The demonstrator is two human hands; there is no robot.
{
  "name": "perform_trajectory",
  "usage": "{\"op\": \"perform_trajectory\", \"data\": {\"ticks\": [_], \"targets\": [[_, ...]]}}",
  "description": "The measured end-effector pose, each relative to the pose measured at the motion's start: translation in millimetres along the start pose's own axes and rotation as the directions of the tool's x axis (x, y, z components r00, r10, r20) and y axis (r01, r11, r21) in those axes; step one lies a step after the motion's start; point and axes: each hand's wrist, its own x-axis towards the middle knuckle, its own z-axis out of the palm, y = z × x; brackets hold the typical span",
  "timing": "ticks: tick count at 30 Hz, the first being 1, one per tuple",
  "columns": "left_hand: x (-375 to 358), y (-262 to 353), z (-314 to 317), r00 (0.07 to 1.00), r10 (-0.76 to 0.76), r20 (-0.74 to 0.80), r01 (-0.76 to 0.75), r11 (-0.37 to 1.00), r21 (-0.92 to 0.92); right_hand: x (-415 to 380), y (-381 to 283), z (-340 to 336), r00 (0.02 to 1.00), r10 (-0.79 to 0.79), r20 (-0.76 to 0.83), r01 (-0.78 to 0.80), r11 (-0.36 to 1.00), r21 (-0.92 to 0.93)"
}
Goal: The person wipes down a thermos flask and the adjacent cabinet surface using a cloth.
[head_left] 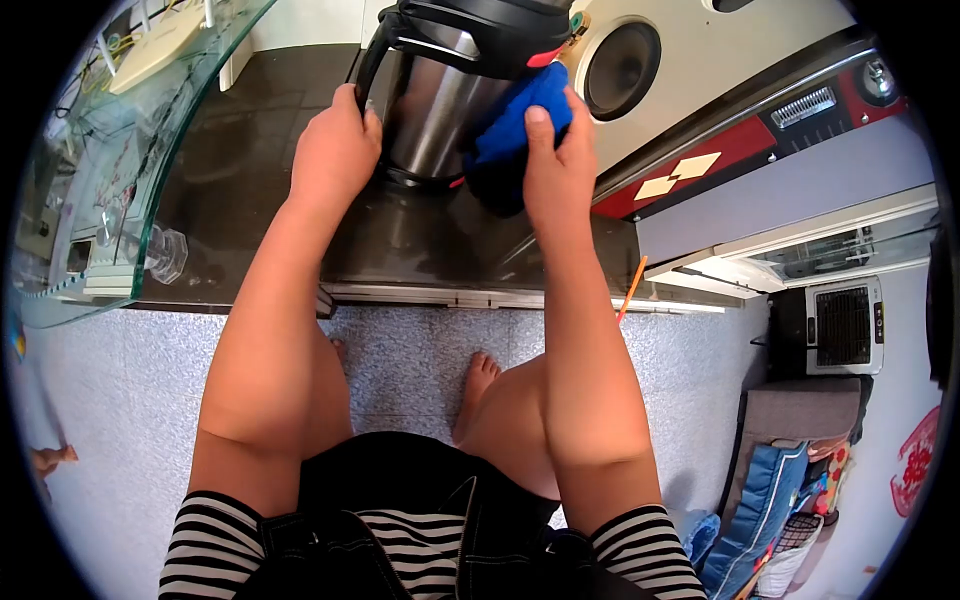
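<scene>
A large steel thermos jug [437,115] with a black top and handle stands on the dark glossy counter, its upper part cut off by the frame edge. My left hand [338,150] is closed around the lower part of the black handle. Held between the thumb and fingers of my right hand [562,160] is a blue cloth [512,118], which lies against the right side of the jug. Part of the cloth is dark, in shadow.
The dark counter [250,180] has a glass shelf [150,170] on its left, with a white router [165,45] on it. To the right stands a speaker [622,70]. An orange stick [633,285] juts out near the counter edge. Bags and cushions [765,510] lie farther right.
</scene>
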Motion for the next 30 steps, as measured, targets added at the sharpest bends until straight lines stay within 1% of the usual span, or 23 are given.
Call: {"op": "perform_trajectory", "data": {"ticks": [2,3,4,5,6,7,9,10,11,13,14,15,16,17,18,20,21,22,24,25,27,28,30], "targets": [[-2.4,0.5,0.0,0.999,0.034,0.001,-0.034,0.999,0.029,-0.9,16.4,10.7,0.999,0.039,0.035,-0.035,0.993,-0.113],[-2.4,1.9,-0.6,0.998,0.069,0.000,-0.069,0.996,0.055,-2.8,27.3,14.0,0.986,0.118,0.116,-0.092,0.973,-0.211],[-2.6,2.6,-0.7,0.997,0.075,0.001,-0.075,0.996,0.055,-9.9,41.4,18.3,0.987,0.119,0.109,-0.094,0.973,-0.212],[-3.4,2.5,-0.2,0.997,0.075,-0.001,-0.074,0.995,0.060,-18.1,54.9,23.2,0.932,0.238,0.273,-0.128,0.922,-0.366],[-2.7,3.9,-0.4,0.997,0.074,-0.007,-0.074,0.995,0.064,-19.0,55.4,24.7,0.838,0.367,0.405,-0.124,0.850,-0.512],[-2.0,5.3,-0.9,0.997,0.080,-0.011,-0.079,0.995,0.063,-16.8,56.5,23.6,0.842,0.363,0.401,-0.123,0.851,-0.511],[-1.6,6.2,-2.2,0.999,0.035,0.015,-0.036,0.997,0.065,-13.1,53.7,20.1,0.736,0.488,0.469,-0.284,0.852,-0.440],[-1.0,6.1,-2.8,0.999,0.031,0.010,-0.031,0.997,0.064,-10.2,50.2,18.1,0.736,0.484,0.474,-0.279,0.854,-0.440],[-0.9,5.6,-2.7,1.000,0.007,-0.006,-0.007,1.000,0.020,-7.8,47.1,14.9,0.822,0.413,0.392,-0.289,0.896,-0.339],[1.5,-0.9,0.9,1.000,-0.023,-0.014,0.022,0.999,-0.028,-4.4,22.4,4.9,0.943,0.282,0.180,-0.262,0.957,-0.124],[7.9,-8.5,4.6,1.000,-0.012,0.005,0.013,0.986,-0.165,-0.8,3.8,-0.9,0.974,0.219,0.056,-0.218,0.976,-0.014],[10.4,-14.0,6.6,1.000,-0.001,0.020,0.007,0.955,-0.297,2.1,-8.4,-5.5,0.983,0.183,0.001,-0.181,0.968,0.172],[9.2,-11.8,4.5,1.000,-0.009,0.019,0.015,0.954,-0.298,4.0,-18.9,-8.4,0.986,0.159,-0.059,-0.129,0.928,0.351],[9.3,-8.1,3.0,0.999,-0.038,0.032,0.045,0.952,-0.303,4.1,-29.2,-9.7,0.987,0.125,-0.098,-0.071,0.900,0.431],[8.7,-6.2,1.3,0.997,-0.064,0.046,0.075,0.949,-0.306,2.1,-35.2,-7.8,0.981,0.161,-0.112,-0.090,0.877,0.472],[9.1,-10.3,5.4,0.998,-0.051,0.033,0.059,0.941,-0.335,2.3,-24.7,4.8,0.982,0.167,-0.092,-0.136,0.951,0.278],[9.7,-11.1,7.2,0.999,-0.036,0.017,0.040,0.928,-0.370,-0.2,-18.2,14.3,0.981,0.191,-0.045,-0.179,0.965,0.192],[9.2,-11.0,6.8,0.999,-0.033,0.018,0.038,0.929,-0.368,-3.7,-14.8,21.2,0.972,0.231,-0.046,-0.221,0.963,0.152],[8.5,-10.1,5.4,0.999,-0.042,0.025,0.048,0.912,-0.407,-5.9,8.6,28.3,0.930,0.369,0.004,-0.369,0.929,0.040],[10.0,-11.5,7.4,0.999,-0.039,0.020,0.044,0.911,-0.411,-7.0,15.2,27.7,0.932,0.363,0.001,-0.362,0.931,0.039],[13.7,-14.8,12.7,0.998,-0.057,-0.006,0.049,0.905,-0.422,-10.0,29.0,26.5,0.825,0.530,0.196,-0.499,0.846,-0.188],[13.8,-11.6,12.0,0.999,-0.054,-0.006,0.047,0.905,-0.422,-15.6,38.6,28.4,0.826,0.530,0.193,-0.499,0.846,-0.187],[12.0,-6.5,12.9,0.992,-0.111,-0.059,0.066,0.858,-0.509,-26.5,47.4,31.5,0.860,0.432,0.272,-0.304,0.861,-0.407]]}}
